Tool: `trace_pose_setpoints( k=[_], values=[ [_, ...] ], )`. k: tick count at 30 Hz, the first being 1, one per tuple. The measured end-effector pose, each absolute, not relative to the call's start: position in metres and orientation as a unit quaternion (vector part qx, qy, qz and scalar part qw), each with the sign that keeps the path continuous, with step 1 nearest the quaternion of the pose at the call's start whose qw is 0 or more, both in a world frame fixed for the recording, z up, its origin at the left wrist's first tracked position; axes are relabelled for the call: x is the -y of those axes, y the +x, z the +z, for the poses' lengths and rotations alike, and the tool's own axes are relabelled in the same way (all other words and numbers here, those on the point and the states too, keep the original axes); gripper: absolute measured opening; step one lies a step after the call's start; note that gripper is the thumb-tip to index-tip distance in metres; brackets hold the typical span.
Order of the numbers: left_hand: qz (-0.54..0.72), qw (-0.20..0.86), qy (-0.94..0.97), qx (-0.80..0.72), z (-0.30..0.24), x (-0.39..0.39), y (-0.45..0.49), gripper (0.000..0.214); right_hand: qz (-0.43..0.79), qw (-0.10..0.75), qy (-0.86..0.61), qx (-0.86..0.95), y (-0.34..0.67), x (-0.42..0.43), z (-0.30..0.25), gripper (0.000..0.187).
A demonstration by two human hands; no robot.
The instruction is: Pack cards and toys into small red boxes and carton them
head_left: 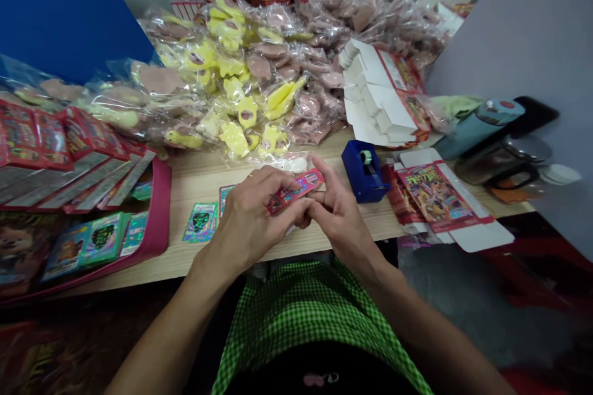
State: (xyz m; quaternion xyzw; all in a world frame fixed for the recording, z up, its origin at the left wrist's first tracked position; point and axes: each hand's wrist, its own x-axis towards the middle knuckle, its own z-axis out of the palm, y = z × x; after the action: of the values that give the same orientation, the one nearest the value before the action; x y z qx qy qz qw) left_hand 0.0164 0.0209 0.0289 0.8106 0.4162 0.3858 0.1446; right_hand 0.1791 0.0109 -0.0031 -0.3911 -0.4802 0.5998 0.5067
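Above the table's front edge, both hands hold a small red printed box [299, 191], tilted up toward the right. My left hand [252, 213] is closed round its left side, thumb and fingers over the printed face. At its right end, my right hand [336, 207] pinches the box, with the forefinger stretched along the edge; the fingers hide part of it. A shiny green card [201, 222] lies on the table left of my left hand, and another card [223, 196] shows partly behind that hand. Just past the hands is a white round piece in clear film [294, 164].
Clear bags of yellow and pink figures [241, 105] pile across the back. A blue tape dispenser [364, 173] stands right of the hands, near flattened printed boxes [445, 197]. Bottles [486, 123] stand far right. A pink tray [160, 216] with cards and red boxes [78, 136] is left.
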Motion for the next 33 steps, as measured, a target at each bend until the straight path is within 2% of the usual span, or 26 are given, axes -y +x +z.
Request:
trace_pose_setpoints(
  k=[5,7,9,11,13,14,18,20,23,26,29,31,33],
  values=[
    [0.355,0.146,0.806,-0.450,0.037,-0.027,0.022,0.000,0.600,0.504,-0.395,0.480,0.178,-0.013,-0.009,0.091],
    [0.391,0.132,0.777,-0.476,0.034,-0.024,0.020,0.005,0.573,0.497,-0.427,0.492,0.187,-0.011,-0.009,0.088],
    [0.456,0.158,0.697,-0.531,0.024,-0.017,0.015,0.011,0.500,0.506,-0.473,0.520,0.201,-0.006,-0.008,0.074],
    [0.500,0.202,0.606,-0.585,0.005,-0.007,0.008,0.015,0.393,0.512,-0.511,0.568,0.217,0.002,-0.009,0.052],
    [0.482,0.224,0.565,-0.631,-0.018,0.006,0.004,0.016,0.281,0.477,-0.517,0.653,0.230,0.010,-0.016,0.035],
    [0.455,0.215,0.565,-0.653,-0.030,0.012,0.003,0.015,0.235,0.438,-0.507,0.704,0.234,0.013,-0.022,0.032],
    [0.360,0.119,0.635,-0.673,-0.052,0.031,0.001,0.016,0.157,0.259,-0.453,0.839,0.240,0.013,-0.047,0.040],
    [0.342,0.103,0.666,-0.655,-0.046,0.031,-0.007,0.013,0.148,0.228,-0.452,0.850,0.240,0.003,-0.049,0.040],
    [0.322,0.100,0.638,-0.692,-0.030,0.019,-0.031,0.021,0.117,0.220,-0.473,0.845,0.234,-0.029,-0.036,0.038],
    [0.293,0.089,0.580,-0.755,-0.017,-0.003,-0.058,0.024,0.083,0.138,-0.510,0.845,0.218,-0.070,-0.025,0.039],
    [0.279,0.089,0.552,-0.781,-0.007,-0.023,-0.073,0.022,0.073,0.034,-0.525,0.847,0.198,-0.108,-0.031,0.057],
    [0.280,0.092,0.544,-0.786,-0.003,-0.031,-0.078,0.020,0.076,0.013,-0.524,0.848,0.188,-0.126,-0.040,0.064],
    [0.286,0.092,0.534,-0.790,-0.002,-0.034,-0.081,0.019,0.078,0.023,-0.519,0.851,0.184,-0.136,-0.046,0.061]
  ],
)
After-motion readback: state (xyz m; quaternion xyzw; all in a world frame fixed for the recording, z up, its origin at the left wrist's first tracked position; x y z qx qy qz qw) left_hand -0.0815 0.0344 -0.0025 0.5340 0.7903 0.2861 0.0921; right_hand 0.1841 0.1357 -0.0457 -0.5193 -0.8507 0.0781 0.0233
